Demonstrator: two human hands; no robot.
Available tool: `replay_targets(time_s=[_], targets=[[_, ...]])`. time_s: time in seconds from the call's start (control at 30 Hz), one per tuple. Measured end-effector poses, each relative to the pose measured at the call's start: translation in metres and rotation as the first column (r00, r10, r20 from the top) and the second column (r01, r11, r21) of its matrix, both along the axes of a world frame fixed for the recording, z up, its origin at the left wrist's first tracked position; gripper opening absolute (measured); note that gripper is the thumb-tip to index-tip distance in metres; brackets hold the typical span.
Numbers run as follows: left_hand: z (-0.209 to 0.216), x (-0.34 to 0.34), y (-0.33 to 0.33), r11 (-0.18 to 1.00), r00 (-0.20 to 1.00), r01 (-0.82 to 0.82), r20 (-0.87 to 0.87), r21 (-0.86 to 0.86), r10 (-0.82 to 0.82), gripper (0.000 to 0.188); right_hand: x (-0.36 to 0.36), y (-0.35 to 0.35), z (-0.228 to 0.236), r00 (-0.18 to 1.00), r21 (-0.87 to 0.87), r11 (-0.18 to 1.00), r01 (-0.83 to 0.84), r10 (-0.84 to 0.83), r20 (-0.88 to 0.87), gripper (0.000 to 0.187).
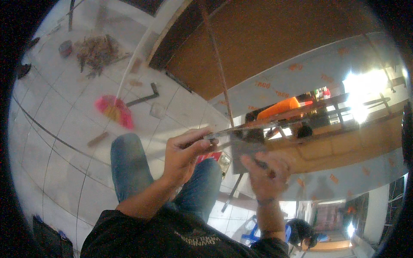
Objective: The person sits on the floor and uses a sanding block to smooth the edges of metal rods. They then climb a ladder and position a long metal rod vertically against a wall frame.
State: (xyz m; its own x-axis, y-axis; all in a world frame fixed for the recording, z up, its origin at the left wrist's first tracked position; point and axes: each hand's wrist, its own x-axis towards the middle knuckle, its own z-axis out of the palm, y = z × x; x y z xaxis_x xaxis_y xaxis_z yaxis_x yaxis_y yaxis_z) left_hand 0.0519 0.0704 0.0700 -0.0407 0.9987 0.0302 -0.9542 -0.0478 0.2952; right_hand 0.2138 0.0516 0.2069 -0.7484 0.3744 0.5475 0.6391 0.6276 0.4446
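Observation:
My left hand [183, 152], at the middle of the view, is closed, thumb and fingers pinching the near end of a long thin strip [245, 127]. That strip runs off to the right along a reflective panel edge. To its right, my right hand [273, 172] is blurred by motion, its fingers curled around a dark handle [261, 164]. Beside these fingers is a flat, dark grey rectangular piece [241, 152] just under the strip; whether it joins the handle I cannot tell. A thin rod [217, 60] slants down to the strip from above.
A large brown panel [266, 38] and film-covered pale boards [275, 77] fill the right. On the tiled floor lie a pink broom [114, 111], a dark L-shaped piece [144, 95], wood scraps [99, 51] and a cable [47, 133]. Another person [299, 230] is at lower right.

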Motion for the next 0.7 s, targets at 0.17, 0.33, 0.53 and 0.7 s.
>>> replay_targets(time_s=[0.17, 0.33, 0.53, 0.7], targets=[[-0.001, 0.0, 0.003, 1.0, 0.996, -0.017, -0.087, 0.002, 0.017, 0.037, 0.002, 0.003, 0.022, 0.99, 0.129, 0.984, 0.121, -0.11, -0.087, 0.031], [-0.002, 0.004, 0.001, 0.999, 0.999, 0.02, -0.049, 0.031, -0.018, 0.031, -0.019, -0.007, -0.006, 0.995, -0.082, 0.996, -0.04, 0.032, -0.09, 0.036], [0.002, -0.002, -0.003, 0.995, 0.997, 0.078, -0.01, 0.059, -0.078, 0.032, -0.016, -0.005, 0.01, 1.0, -0.085, 0.996, -0.02, 0.021, 0.02, 0.04], [0.001, -0.001, -0.005, 0.99, 0.992, 0.124, -0.002, 0.073, -0.124, 0.034, -0.019, -0.009, 0.014, 1.0, -0.056, 0.998, -0.005, 0.005, 0.006, 0.039]])
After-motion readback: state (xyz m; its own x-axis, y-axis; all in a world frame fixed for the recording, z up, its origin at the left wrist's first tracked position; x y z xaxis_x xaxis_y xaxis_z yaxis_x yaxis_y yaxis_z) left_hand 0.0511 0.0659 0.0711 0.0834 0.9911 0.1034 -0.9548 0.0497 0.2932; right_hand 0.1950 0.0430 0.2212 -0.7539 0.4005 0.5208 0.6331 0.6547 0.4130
